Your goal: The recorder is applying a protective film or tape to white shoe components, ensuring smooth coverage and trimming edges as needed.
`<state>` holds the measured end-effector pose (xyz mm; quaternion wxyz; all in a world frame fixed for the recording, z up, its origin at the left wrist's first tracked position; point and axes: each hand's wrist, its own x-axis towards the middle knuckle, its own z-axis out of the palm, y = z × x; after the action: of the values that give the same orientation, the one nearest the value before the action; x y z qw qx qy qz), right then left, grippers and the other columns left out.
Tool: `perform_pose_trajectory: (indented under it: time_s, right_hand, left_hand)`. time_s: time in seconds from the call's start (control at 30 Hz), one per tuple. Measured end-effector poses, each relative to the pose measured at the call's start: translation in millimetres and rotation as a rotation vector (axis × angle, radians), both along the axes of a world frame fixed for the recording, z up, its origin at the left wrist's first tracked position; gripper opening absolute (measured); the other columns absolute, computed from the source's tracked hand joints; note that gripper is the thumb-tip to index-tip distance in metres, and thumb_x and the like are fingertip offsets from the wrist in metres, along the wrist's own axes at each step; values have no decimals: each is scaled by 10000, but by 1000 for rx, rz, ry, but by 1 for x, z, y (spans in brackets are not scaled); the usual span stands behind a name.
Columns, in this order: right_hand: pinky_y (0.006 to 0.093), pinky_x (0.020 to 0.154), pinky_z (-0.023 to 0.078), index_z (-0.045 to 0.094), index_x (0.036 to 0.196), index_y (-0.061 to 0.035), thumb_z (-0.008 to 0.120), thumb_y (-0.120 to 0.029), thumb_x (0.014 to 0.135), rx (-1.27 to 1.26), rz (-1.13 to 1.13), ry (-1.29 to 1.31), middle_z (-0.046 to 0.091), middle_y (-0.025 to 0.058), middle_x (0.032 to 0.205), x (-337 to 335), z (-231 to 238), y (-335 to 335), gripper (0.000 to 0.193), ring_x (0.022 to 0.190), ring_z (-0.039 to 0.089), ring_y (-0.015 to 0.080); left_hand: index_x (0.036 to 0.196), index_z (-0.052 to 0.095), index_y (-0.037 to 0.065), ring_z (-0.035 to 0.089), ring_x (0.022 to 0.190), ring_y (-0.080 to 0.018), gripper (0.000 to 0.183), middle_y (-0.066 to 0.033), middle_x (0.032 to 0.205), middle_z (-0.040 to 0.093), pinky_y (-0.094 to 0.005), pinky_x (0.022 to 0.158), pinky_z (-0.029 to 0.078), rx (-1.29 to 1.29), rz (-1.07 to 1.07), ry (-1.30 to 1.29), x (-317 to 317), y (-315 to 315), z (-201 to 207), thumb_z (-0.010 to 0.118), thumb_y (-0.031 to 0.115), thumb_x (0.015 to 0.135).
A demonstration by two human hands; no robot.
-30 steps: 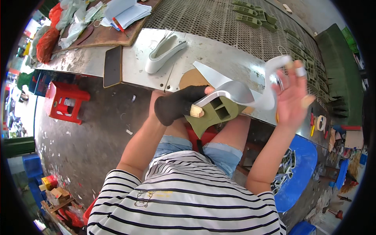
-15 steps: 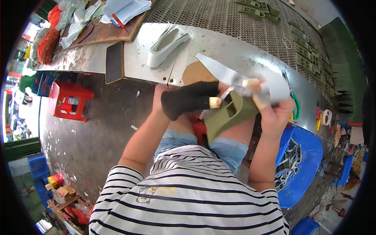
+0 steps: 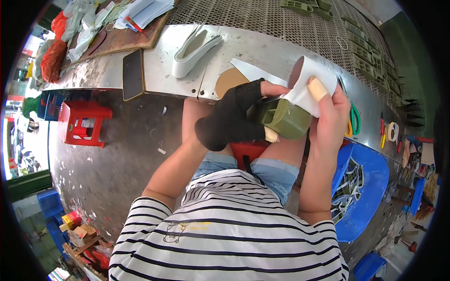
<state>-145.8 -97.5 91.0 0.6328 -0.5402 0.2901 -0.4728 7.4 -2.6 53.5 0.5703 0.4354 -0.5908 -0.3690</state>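
My left hand [image 3: 236, 112], in a black fingerless glove, is closed on an olive-green plastic wedge shoe sole [image 3: 293, 119] held above my lap. The sole shows hollow compartments on its left side. My right hand [image 3: 330, 110], with a tan wrap on the thumb, grips a white leather-like strip [image 3: 307, 86] that curls up from the sole's upper edge. My left fingertips reach the strip's lower left edge. On the metal table edge behind lie a flat white piece [image 3: 262, 72] and a brown round-ended board [image 3: 230, 82].
A folded white strip bundle [image 3: 192, 54] and a phone [image 3: 133, 75] lie on the table's left. Green-handled scissors [image 3: 355, 119] lie right of my hand. More green soles [image 3: 365, 61] rest on the mesh. A blue basin [image 3: 370, 201] holds strip-trimmed pieces. A red stool [image 3: 84, 124] stands left.
The sole has turned so its rounded end faces right and down. The white strip, blurred before, now stands curled in my right hand. My left hand has spread around the sole.
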Motion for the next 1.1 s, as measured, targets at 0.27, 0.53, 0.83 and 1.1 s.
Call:
perform_pose_trajectory:
  time_s: [0.27, 0.53, 0.83, 1.1]
  right_hand:
    - [211, 702, 462, 613, 992, 25, 624, -97, 814, 210, 179, 57, 646, 54, 885, -3, -13, -19, 217, 777, 594, 87]
    - [220, 596, 452, 644, 883, -13, 660, 8, 730, -661, 134, 394, 615, 25, 773, -41, 28, -19, 155, 674, 577, 97]
    - [292, 496, 431, 652, 817, -35, 656, 12, 675, -1166, 470, 600, 578, 44, 738, -29, 59, -11, 149, 617, 566, 200]
    - [292, 485, 407, 630, 796, -19, 677, -13, 667, -1187, 590, 617, 560, 57, 717, -26, 63, -13, 138, 586, 546, 210]
  left_hand:
    - [1274, 481, 123, 535, 1034, -154, 724, -46, 1108, 574, -276, 886, 430, 76, 23, 270, -6, 2, -2, 756, -15, 619]
    - [1320, 423, 41, 522, 1003, -142, 813, -53, 1081, 556, -295, 895, 411, 60, -222, -34, 15, -1, 17, 829, 140, 622]
    - [1270, 471, 3, 533, 1011, -160, 786, -88, 1095, 578, -302, 865, 424, 242, -592, 7, 23, -13, 17, 816, 340, 648]
    - [1251, 511, 14, 569, 908, -157, 736, -85, 1021, 634, -283, 831, 433, 216, -742, -4, 29, -23, 1, 770, 377, 665]
